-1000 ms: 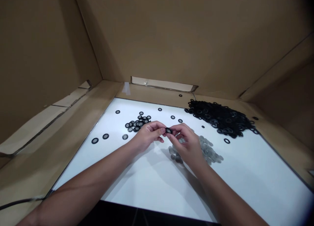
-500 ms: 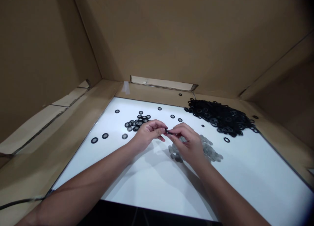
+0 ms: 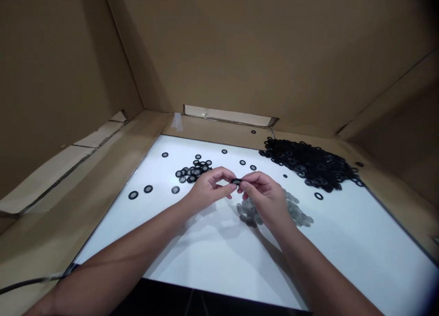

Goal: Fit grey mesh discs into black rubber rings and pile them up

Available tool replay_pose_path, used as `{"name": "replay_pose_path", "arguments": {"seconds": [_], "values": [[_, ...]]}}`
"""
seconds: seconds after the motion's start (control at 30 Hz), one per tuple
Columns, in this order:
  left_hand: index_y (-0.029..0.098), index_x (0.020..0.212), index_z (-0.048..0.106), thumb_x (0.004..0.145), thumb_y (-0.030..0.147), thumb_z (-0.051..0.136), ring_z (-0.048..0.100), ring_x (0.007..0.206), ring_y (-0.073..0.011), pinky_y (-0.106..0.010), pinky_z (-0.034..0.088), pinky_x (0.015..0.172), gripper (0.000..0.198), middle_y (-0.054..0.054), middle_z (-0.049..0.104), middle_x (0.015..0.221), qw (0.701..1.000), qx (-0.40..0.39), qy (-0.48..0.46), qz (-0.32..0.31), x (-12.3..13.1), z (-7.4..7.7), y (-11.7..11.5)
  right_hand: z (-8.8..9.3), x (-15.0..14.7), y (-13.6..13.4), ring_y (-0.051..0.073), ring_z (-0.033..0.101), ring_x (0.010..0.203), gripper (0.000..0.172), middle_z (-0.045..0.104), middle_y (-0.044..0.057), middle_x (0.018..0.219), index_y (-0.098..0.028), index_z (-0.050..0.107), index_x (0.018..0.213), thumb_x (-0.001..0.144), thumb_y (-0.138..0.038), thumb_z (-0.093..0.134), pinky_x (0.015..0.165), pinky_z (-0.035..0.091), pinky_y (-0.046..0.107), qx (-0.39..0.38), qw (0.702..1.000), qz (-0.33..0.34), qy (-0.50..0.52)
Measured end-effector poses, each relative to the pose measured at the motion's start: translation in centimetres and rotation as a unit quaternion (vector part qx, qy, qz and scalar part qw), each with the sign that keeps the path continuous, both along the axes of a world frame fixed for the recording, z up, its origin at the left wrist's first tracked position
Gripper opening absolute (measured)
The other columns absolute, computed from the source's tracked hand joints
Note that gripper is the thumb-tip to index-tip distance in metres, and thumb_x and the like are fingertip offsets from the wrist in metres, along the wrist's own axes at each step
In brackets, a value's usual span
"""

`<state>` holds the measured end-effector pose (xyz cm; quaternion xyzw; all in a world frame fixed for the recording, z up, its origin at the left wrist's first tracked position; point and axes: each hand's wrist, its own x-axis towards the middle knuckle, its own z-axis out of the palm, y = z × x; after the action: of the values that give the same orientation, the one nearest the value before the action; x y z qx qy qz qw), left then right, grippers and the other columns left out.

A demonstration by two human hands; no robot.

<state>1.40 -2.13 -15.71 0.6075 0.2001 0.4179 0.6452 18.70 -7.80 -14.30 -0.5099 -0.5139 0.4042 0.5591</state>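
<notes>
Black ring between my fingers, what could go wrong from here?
The small black ring is pinched between the left hand and right hand, so it could slip and drop among the grey mesh discs just below. The big black ring pile reaches onto the cardboard border, so a nudge might push more rings off the white surface.

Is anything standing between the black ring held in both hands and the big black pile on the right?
Nothing tall blocks it. The black ring, pinched by the left hand and right hand, has only one small loose ring lying flat on the white surface before the black pile.
</notes>
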Motion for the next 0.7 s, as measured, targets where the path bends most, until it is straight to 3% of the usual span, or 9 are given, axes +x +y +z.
{"name": "replay_pose_path", "arguments": {"seconds": [0.5, 0.7], "values": [[0.017, 0.082, 0.075, 0.077, 0.027, 0.081, 0.061, 0.077, -0.0142, -0.026, 0.051, 0.066, 0.012, -0.005, 0.065, 0.087, 0.999, 0.022, 0.033, 0.009, -0.41, 0.40, 0.55, -0.43, 0.51, 0.41, 0.014, 0.057, 0.061, 0.026, 0.064, 0.000, 0.067, -0.021, 0.067, 0.081, 0.080, -0.045, 0.078, 0.054, 0.049, 0.025, -0.066, 0.989, 0.085, 0.102], [0.015, 0.088, 0.069, 0.082, 0.032, 0.077, 0.060, 0.073, -0.0124, -0.026, 0.054, 0.066, 0.020, -0.002, 0.063, 0.085, 0.998, -0.041, 0.039, 0.005, -0.12, 0.56, 0.14, -0.52, 0.52, 0.51, 0.014, 0.061, 0.066, 0.025, 0.064, 0.000, 0.071, -0.020, 0.067, 0.083, 0.082, -0.042, 0.079, 0.056, 0.049, 0.023, -0.076, 0.984, 0.086, 0.135]]}}
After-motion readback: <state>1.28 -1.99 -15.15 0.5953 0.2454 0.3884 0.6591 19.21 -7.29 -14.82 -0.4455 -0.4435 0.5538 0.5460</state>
